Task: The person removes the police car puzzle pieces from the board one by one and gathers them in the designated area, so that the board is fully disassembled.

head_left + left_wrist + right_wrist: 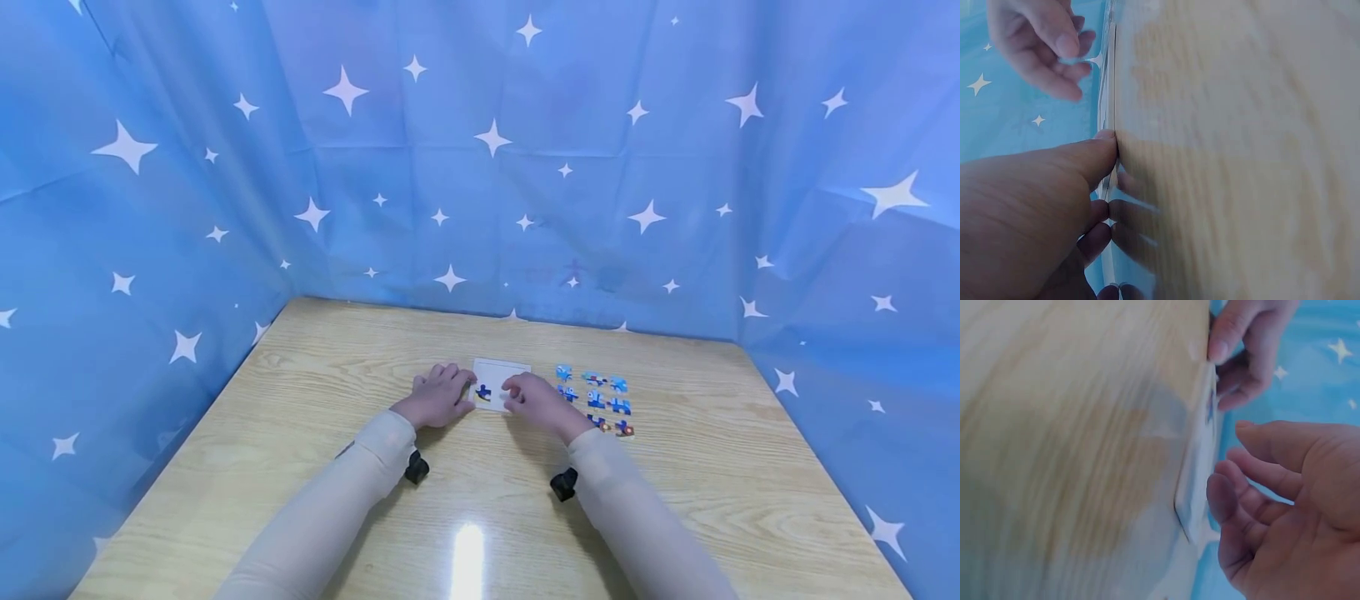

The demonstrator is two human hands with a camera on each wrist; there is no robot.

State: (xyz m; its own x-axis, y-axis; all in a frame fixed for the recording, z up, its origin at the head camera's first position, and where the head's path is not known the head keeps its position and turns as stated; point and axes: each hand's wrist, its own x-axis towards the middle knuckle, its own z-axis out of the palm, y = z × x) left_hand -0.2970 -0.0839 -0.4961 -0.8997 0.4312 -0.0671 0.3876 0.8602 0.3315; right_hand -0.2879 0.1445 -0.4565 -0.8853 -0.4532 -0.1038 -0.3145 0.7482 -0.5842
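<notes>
A flat white puzzle tray (501, 367) lies on the table, with one dark blue and yellow jigsaw piece (483, 393) in its lower left corner. My left hand (438, 396) rests at the tray's left side, thumb and fingertips down by the edge. Over the right part of the tray hovers my right hand (542, 403). In the right wrist view its fingers (1254, 519) are loosely bent, with nothing between them and the thumb, just above the tray's surface.
Several loose blue jigsaw pieces (596, 400) lie in rough rows right of the tray, some partly behind the right wrist. The wooden table (360, 350) meets a blue star-patterned curtain (480, 208) at the back. Black wrist cameras sit under both sleeves.
</notes>
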